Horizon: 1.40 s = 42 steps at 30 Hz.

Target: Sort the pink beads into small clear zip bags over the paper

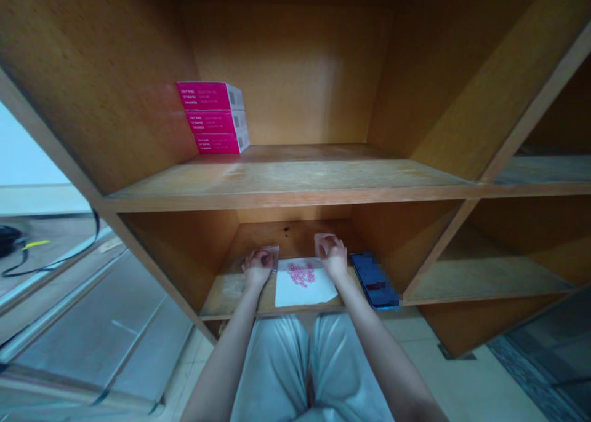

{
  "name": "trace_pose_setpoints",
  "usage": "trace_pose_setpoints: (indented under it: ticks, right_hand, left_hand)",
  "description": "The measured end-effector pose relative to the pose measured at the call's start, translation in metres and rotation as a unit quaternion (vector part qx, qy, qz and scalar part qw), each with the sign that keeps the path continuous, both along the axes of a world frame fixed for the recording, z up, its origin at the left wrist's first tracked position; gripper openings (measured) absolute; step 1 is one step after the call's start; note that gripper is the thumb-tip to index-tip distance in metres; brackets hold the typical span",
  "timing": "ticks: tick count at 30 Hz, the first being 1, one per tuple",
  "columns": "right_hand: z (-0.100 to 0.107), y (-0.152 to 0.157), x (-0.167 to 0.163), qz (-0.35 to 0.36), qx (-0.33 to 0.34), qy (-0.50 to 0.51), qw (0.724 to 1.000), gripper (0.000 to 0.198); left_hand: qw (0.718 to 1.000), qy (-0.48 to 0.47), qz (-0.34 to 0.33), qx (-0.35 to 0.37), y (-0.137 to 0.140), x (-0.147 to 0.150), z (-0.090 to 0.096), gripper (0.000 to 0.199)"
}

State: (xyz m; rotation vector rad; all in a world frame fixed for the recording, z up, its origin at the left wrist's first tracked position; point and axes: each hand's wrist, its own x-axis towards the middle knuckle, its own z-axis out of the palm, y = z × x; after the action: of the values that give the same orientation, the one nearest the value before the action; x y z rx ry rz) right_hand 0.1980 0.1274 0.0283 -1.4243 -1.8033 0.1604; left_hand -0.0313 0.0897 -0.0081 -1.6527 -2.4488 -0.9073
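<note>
On the lower shelf, a white sheet of paper (295, 294) lies between my hands with a cluster of small pink beads (301, 274) on it. My left hand (257, 266), at the sheet's left, has its fingers curled on a small clear plastic bag (276, 257). To the right of the beads, my right hand (334, 256) is closed on another small clear bag (319, 245), near the sheet's back right corner. The fingertips are small in view, and what the bags contain is hard to make out.
A dark phone (372, 280) lies right of the paper. Three stacked pink boxes (217, 122) stand on the upper shelf (295, 182), whose front edge overhangs the lower compartment. Wooden side walls bound the space left and right. A cable (60, 263) runs at far left.
</note>
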Motion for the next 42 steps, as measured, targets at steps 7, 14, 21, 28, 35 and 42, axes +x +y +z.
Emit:
trace_pose_setpoints:
  ticks: [7,14,21,28,35,42]
  right_hand:
    - [-0.004,0.014,0.007,-0.017,-0.099,-0.158,0.982,0.022]
    - [-0.006,0.016,0.006,-0.012,-0.095,-0.160,0.982,0.021]
    - [-0.003,0.018,0.013,-0.039,0.045,0.005,0.998,0.027]
    - [0.017,-0.006,0.000,0.008,0.094,0.366,0.926,0.029]
    - [0.013,-0.052,-0.023,0.118,0.006,0.516,0.849,0.016]
    - [-0.015,-0.076,-0.041,0.192,-0.102,0.535,0.816,0.016]
  left_hand:
    - [1.000,-0.005,-0.003,0.002,0.001,0.000,0.000,0.022]
    - [1.000,-0.012,-0.007,0.007,0.000,0.002,0.001,0.024]
    - [1.000,-0.018,-0.005,0.004,0.000,0.002,0.001,0.023]
    - [0.997,-0.026,0.018,0.064,-0.005,0.005,0.008,0.022]
    - [0.957,-0.181,-0.121,0.193,-0.022,0.018,0.024,0.021]
    - [0.783,-0.559,-0.241,0.127,-0.032,0.059,0.048,0.035]
